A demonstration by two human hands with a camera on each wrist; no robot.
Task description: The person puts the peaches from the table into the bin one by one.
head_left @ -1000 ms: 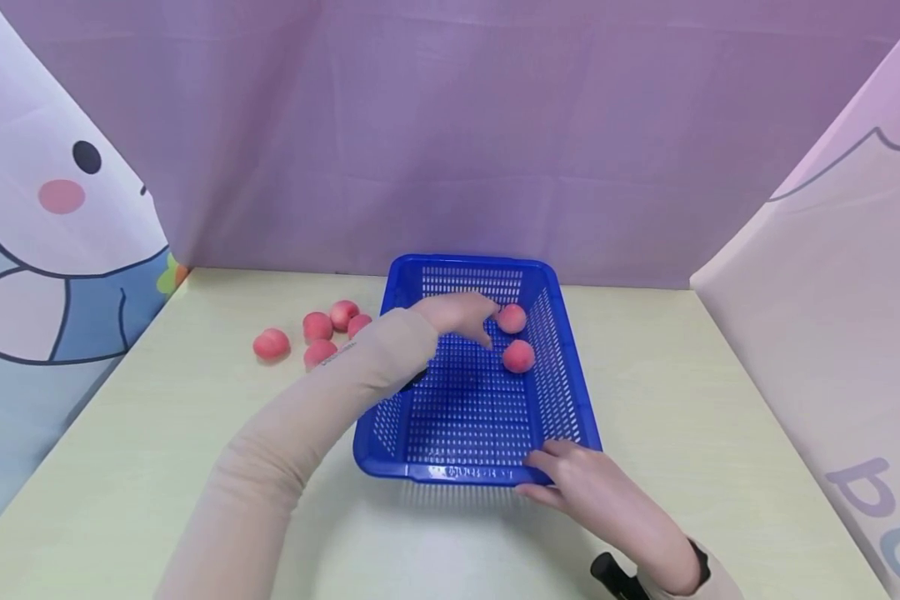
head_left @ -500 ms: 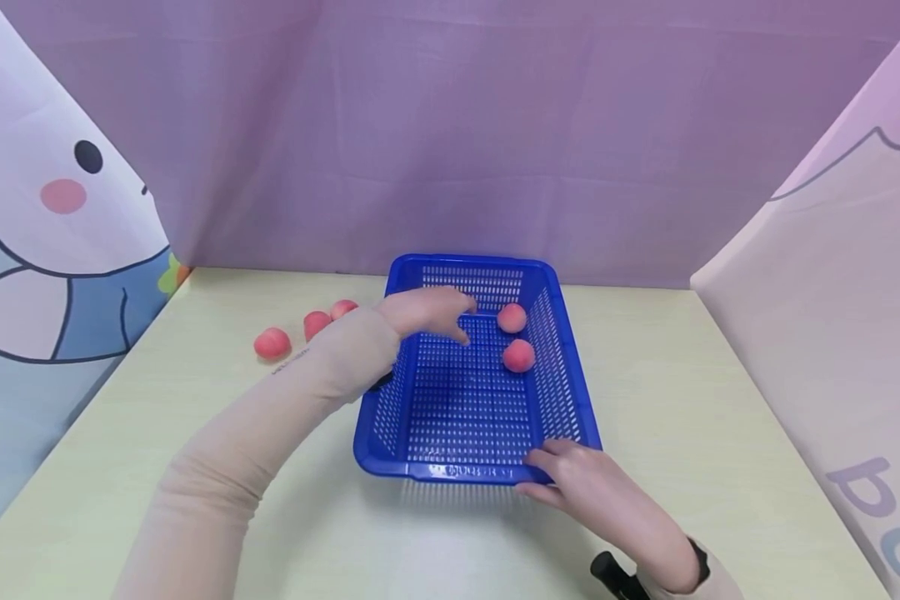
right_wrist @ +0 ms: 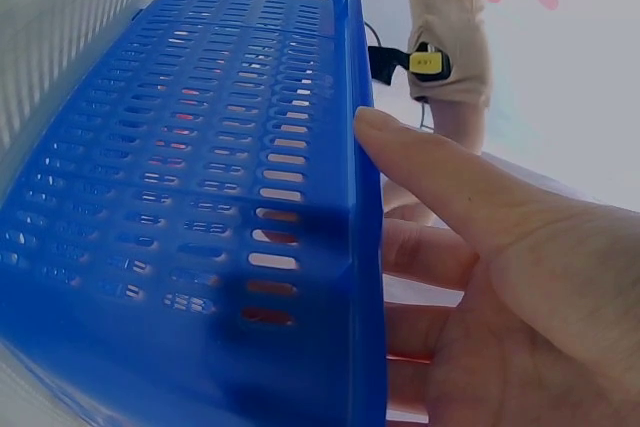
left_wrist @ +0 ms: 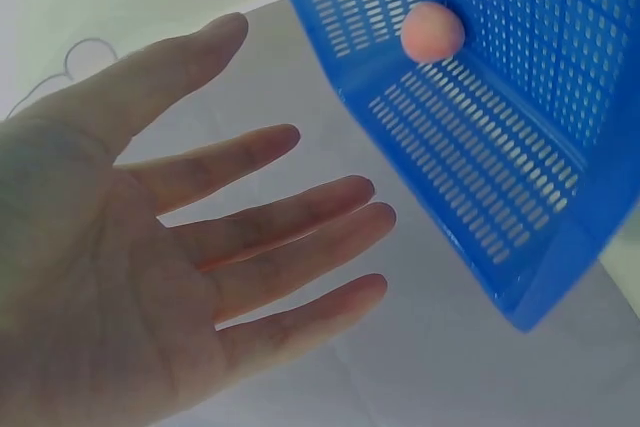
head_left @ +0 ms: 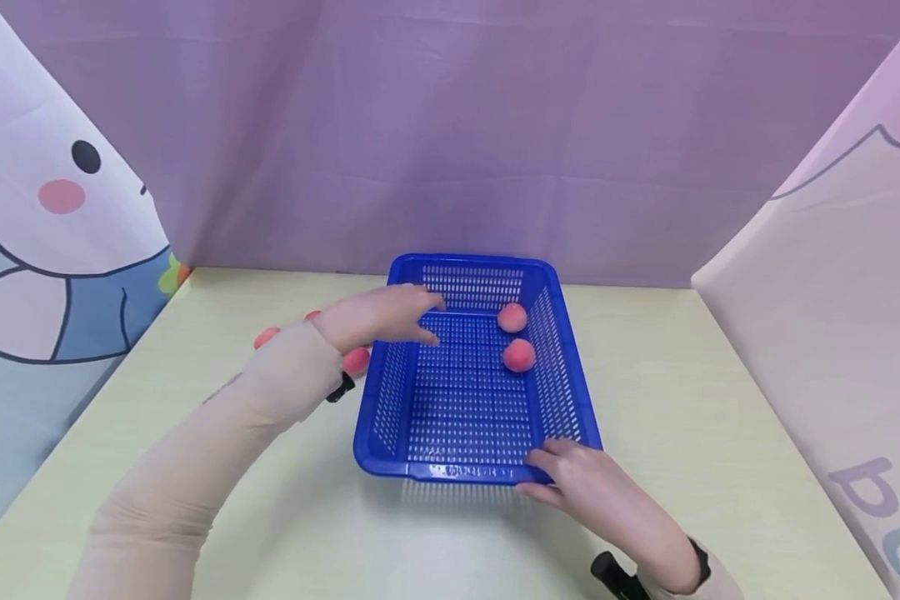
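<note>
Blue basket (head_left: 457, 472), with two peaches (head_left: 512, 317) inside, was gripped at its near right corner by the right hand (head_left: 581, 479), presumably for steadiness. Left hand (head_left: 382, 315) was held empty, fingers spread, above its left side; loose peaches (head_left: 356, 362) were seen outside.

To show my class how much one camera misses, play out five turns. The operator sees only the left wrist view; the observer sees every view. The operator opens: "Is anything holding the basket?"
Observer: Yes, the right grip holds the blue basket by the rim at its near right corner.
Operator: I see two pink balls inside. Are any outside?
Observer: Three outside balls show to the basket's left, partly covered by the left grip and arm.
Operator: What is worn at the left wrist?
Observer: The right wrist view shows a black device with a yellow label there.
</note>
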